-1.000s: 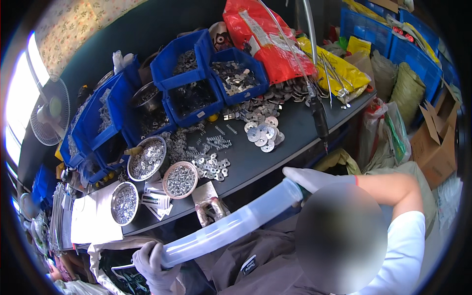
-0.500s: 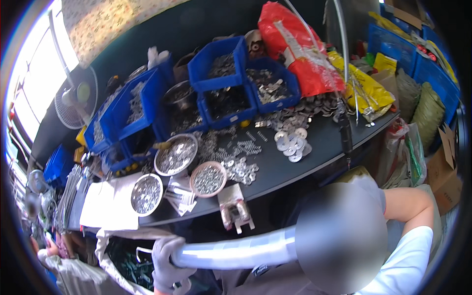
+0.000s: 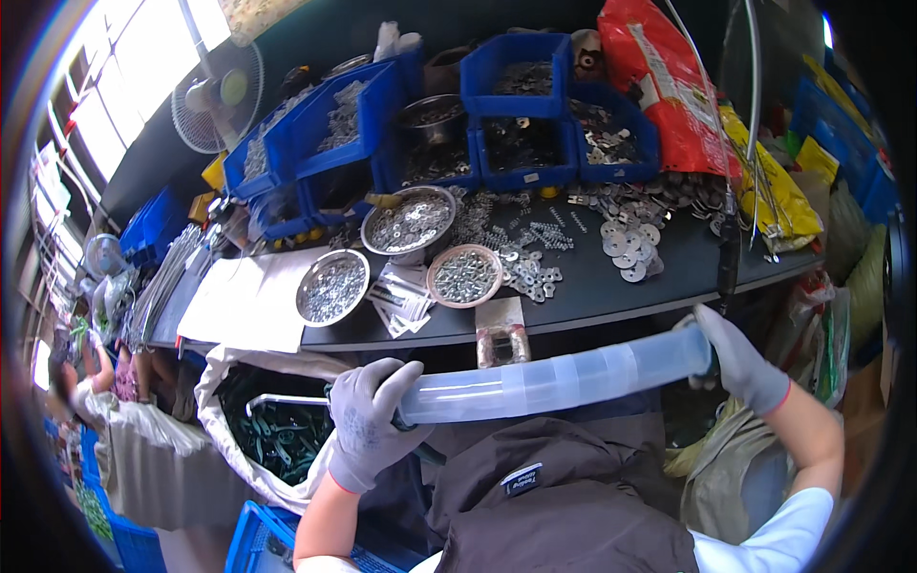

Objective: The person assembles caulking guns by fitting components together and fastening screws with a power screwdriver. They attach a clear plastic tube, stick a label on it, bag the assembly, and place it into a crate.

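A long, translucent bluish-white plastic tube [image 3: 549, 382] with several bands along it lies across in front of me, below the table edge. Around its left end closes my left hand [image 3: 373, 415], in a grey glove. A thin bent metal rod [image 3: 287, 399] juts out to the left beside that hand; where it attaches is hidden. My right hand [image 3: 740, 363], also gloved, grips the tube's right end, its thumb on top and some fingers hidden behind. A small block-like metal fixture [image 3: 501, 334] sits at the table edge just beyond the tube.
On the dark table [image 3: 573, 306] stand a bowl of washers [image 3: 409, 222], a bowl of small parts [image 3: 332, 288] and a pink-rimmed bowl [image 3: 465, 277]. Blue bins [image 3: 521, 76] line the back. Left of me sits a white sack of dark green parts [image 3: 277, 430]. A cable tool [image 3: 729, 253] hangs at right.
The view has shifted, so the table appears farther right and higher. The tube's right end and my right hand, hidden by a blurred patch before, now show. My left hand still holds the tube.
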`<state>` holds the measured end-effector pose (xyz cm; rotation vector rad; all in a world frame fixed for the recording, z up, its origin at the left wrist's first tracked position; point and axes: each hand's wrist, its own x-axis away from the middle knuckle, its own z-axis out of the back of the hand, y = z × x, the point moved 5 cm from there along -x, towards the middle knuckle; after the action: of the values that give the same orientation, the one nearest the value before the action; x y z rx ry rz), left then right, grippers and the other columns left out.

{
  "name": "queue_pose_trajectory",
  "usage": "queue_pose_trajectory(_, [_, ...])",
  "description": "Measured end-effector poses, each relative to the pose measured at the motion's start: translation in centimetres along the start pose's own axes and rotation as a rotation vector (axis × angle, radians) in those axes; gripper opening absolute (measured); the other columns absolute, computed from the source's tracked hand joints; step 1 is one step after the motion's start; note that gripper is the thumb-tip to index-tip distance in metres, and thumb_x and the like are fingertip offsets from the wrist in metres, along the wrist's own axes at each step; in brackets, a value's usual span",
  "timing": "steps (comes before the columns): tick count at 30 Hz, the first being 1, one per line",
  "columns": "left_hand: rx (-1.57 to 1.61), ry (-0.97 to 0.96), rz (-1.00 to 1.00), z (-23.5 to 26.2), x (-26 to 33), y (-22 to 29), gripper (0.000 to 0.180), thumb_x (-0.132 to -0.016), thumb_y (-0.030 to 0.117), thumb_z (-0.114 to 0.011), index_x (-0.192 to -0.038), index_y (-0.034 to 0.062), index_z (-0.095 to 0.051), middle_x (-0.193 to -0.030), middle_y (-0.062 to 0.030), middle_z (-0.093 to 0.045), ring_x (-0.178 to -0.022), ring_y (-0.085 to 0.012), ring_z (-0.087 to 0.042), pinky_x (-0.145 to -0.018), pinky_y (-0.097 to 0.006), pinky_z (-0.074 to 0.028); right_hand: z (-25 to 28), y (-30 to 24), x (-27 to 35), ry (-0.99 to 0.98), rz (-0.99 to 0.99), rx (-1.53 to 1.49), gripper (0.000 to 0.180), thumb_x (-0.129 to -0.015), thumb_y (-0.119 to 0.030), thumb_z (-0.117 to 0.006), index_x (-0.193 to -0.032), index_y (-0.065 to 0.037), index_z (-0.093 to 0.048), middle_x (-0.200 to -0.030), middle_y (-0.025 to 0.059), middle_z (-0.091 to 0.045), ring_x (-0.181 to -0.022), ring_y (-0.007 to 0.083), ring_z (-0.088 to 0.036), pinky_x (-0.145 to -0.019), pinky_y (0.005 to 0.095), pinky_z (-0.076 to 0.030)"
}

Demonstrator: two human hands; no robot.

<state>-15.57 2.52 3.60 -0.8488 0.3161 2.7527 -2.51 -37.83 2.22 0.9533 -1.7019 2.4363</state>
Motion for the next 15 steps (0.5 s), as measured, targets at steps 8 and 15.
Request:
queue_pose_trajectory(8, [0.319, -0.14, 0.109, -0.6, -0.1, 0.4, 0.077, -0.056, 0.02, -0.083, -0.13, 0.01, -0.062, -0.111, -0.0136, -0.066, -0.102, -0.0347, -0.064, -0.089, -0.044, -0.051, 0.1, -3.3, 5.2, 0.503, 1.322, 0.434, 0.035, -0.093, -0.027, -0.052, -0.116, -0.001, -0.05, -0.105, 0.0108, -0.052, -0.092, 0.0194, -0.053, -0.084, 0.0293, -0.043])
queue_pose_trajectory(15, [0.235, 0.088, 0.175, -1.1, 0.9, -0.1, 0.075, -0.058, 0.02, -0.082, -0.128, 0.009, -0.06, -0.107, -0.0134, -0.066, -0.098, -0.035, -0.065, -0.084, -0.046, -0.052, 3.3, -3.9, -2.0, 0.167, 0.961, -0.211, 0.048, -0.11, -0.042, -0.036, -0.131, -0.001, -0.05, -0.112, 0.0066, -0.054, -0.099, 0.0137, -0.053, -0.095, 0.0295, -0.043])
